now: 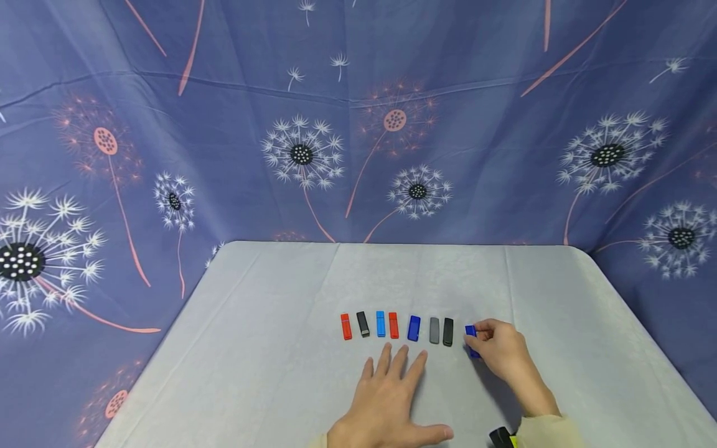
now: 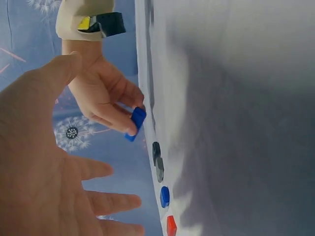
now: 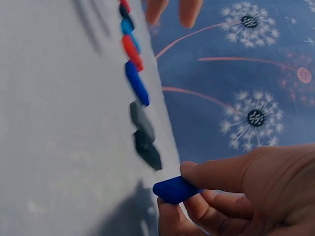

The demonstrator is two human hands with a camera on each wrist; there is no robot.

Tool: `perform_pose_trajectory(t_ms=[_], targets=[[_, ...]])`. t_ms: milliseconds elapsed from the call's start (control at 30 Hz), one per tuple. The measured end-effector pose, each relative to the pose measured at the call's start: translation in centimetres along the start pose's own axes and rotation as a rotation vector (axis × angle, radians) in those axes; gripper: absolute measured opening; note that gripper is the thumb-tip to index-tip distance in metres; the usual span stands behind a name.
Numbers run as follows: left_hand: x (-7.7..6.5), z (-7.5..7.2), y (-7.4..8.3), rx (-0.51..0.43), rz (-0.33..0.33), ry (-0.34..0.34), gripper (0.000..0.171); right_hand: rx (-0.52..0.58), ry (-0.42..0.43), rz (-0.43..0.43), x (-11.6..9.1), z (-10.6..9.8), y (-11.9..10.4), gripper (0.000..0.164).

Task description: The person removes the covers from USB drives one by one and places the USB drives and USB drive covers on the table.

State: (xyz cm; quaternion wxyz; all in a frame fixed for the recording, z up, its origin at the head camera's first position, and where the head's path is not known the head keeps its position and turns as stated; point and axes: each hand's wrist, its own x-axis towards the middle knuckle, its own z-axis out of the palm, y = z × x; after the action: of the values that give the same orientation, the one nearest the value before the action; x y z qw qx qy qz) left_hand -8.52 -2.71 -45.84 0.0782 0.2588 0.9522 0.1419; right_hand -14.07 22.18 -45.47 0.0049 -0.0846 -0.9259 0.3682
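Observation:
Between thumb and fingers, my right hand pinches a dark blue USB flash drive, at the right end of a row on the table. Left of it in the head view lie a black drive, a grey one, a dark blue one, a red one, a light blue one, a black one and a red one. My left hand holds nothing, its fingers spread on the near side of the row, palm down.
A pale cloth covers the table. Behind it and along its sides hangs a blue curtain with a dandelion print. A black and yellow strap piece sits at the right sleeve.

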Motion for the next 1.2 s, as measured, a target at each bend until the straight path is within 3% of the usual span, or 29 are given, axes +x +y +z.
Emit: perform_pose_trajectory(t_ms=[267,733,1033,1200], targets=[[0.1,-1.0,-1.0,-0.018,0.034,0.119,0.104,0.176,0.007,-0.078,-1.3,-0.6,-2.4,0.025],[-0.1,-3.5,-4.0,0.032,0.015,0.262,0.101,0.156,-0.054,-0.235,-2.5,-0.5,-6.9,0.018],[-0.5,-4.9,-6.3,0.004,-0.006,0.289,0.096,0.175,-0.132,-0.281,-3.1,1.1,-9.2,0.017],[-0.9,-5.6,-7.0,0.0,0.021,0.32,0.085,0.198,-0.161,-0.374,-3.7,1.6,-10.2,0.017]])
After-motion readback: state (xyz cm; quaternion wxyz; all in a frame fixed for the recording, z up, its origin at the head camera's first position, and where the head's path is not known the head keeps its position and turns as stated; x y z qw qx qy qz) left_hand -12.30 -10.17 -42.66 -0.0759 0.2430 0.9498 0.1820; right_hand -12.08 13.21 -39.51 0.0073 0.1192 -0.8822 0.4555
